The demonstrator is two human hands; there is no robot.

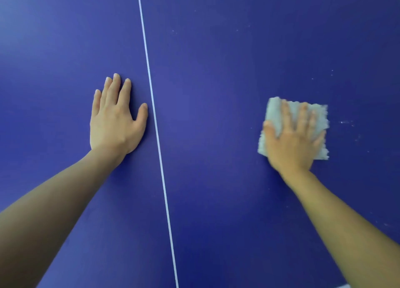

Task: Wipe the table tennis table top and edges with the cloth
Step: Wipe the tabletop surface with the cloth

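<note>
Pressed cloth (276, 112) under flat right hand (292, 140). Rested left hand (112, 123) flat on table (216, 71). Left specks (346, 122) beside cloth unwiped.

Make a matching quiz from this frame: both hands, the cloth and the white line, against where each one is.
Column 1
1. left hand
2. right hand
3. cloth
4. white line

Column 2
A. spread flat on top of the cloth
B. runs along the table top between the two hands
C. palm down on the bare table top, left of the line
D. lies on the table top right of the line, partly covered

Pairs: 1-C, 2-A, 3-D, 4-B
</note>
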